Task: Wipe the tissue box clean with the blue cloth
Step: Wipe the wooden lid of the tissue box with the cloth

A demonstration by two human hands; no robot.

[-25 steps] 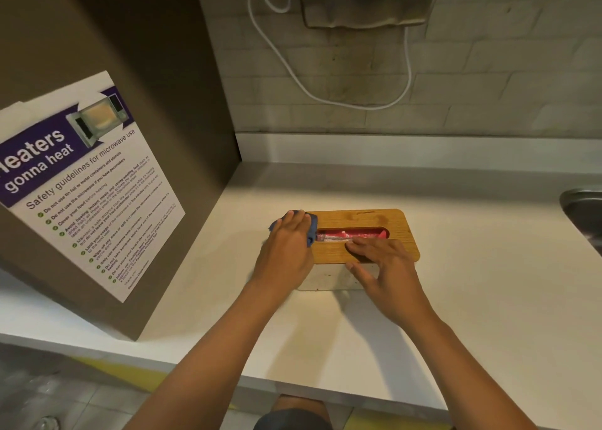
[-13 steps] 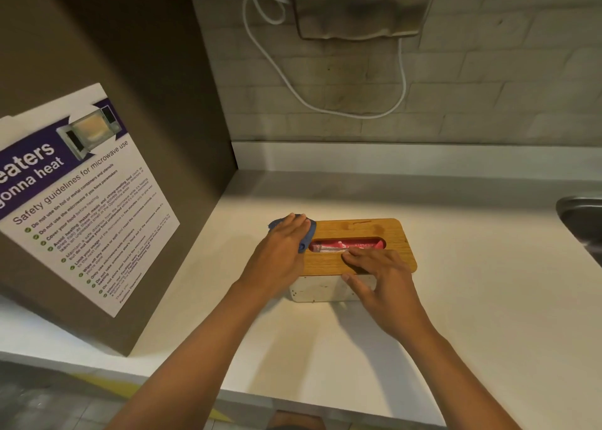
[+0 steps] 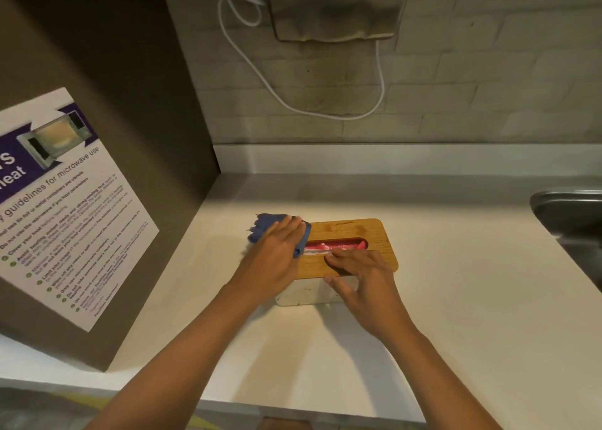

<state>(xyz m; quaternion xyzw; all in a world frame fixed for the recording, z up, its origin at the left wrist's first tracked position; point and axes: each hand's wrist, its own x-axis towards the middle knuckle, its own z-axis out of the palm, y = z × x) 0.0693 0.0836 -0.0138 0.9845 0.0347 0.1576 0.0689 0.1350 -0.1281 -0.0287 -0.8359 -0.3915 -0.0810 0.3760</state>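
The tissue box has a wooden lid and white walls, and it stands on the white counter. A red tissue pack shows in its slot. My left hand lies flat on the blue cloth and presses it onto the left end of the lid. The cloth sticks out past my fingers to the left. My right hand rests on the lid's near edge with straight fingers, its thumb against the white front wall.
A brown cabinet with a microwave safety poster walls in the left side. A steel sink sits at the right edge. A metal hand dryer and a white cord hang on the tiled wall behind.
My left hand has slid the cloth slightly left over the lid's end, so more blue cloth shows beyond the fingers. My right hand stays on the box. The view has tilted upward.
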